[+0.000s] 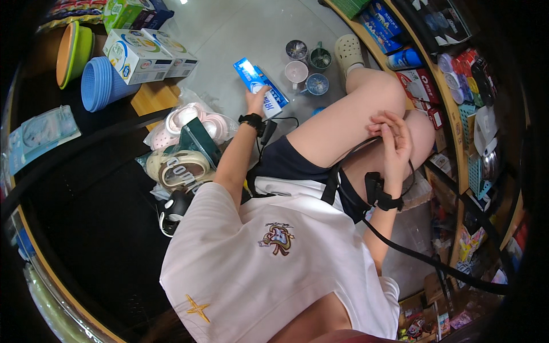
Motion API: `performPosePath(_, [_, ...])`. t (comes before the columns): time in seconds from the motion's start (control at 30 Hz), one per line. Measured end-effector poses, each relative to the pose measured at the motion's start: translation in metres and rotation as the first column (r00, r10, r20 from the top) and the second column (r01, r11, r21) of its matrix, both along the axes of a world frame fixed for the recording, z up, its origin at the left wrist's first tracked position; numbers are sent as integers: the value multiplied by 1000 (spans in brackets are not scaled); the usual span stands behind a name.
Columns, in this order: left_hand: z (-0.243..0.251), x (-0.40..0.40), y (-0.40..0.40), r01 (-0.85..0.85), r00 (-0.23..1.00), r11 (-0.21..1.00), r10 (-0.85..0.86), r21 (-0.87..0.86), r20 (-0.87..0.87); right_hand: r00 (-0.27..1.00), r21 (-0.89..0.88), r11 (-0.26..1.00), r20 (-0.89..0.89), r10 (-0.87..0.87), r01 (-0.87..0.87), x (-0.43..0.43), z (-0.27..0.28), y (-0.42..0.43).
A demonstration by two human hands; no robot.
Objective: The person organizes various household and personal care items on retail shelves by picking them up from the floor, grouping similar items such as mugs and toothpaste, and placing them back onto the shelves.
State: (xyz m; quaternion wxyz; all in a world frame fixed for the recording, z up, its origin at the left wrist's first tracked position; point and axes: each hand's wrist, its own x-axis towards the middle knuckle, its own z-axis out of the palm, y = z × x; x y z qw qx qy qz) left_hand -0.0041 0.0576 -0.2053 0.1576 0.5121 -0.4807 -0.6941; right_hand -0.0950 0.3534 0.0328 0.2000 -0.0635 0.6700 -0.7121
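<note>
My left hand (257,101) grips a long blue-and-white carton (245,70), shaped like a toothpaste box, with its fingers across the middle. A darker blue carton (278,92) lies alongside and partly under it. To the right on the floor stand several mugs: a pink one (296,72), a blue one (317,84), a green one (320,58) and a dark one (296,50). My right hand (394,136) hovers or rests by my bent knees, palm turned up and fingers loosely curled, with nothing visible in it. A black cable passes close to that hand.
Bagged clogs (193,124) lie left of my left arm. Behind them are white cartons (139,58), stacked blue baskets (101,83) and orange and green basins (73,55). A stocked wooden shelf (456,141) curves along my right. Grey tiled floor (240,25) extends ahead.
</note>
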Motion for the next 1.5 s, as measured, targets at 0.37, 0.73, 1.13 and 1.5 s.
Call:
performPosePath(0.37, [-61, -29, 11, -130, 990, 989, 133, -72, 41, 995, 75, 993, 26, -94, 91, -2, -2, 0])
performPosePath(0.73, [-62, -20, 13, 183, 897, 935, -33, -303, 441, 998, 80, 995, 24, -60, 58, -3, -1, -2])
performPosePath(1.13, [-83, -18, 5, 175, 888, 958, -54, -227, 457, 997, 36, 997, 11, -75, 74, -2, -3, 0])
performPosePath(1.5, [-52, -16, 0, 266, 818, 954, -148, -138, 556, 998, 24, 998, -26, -63, 63, 5, -5, 1])
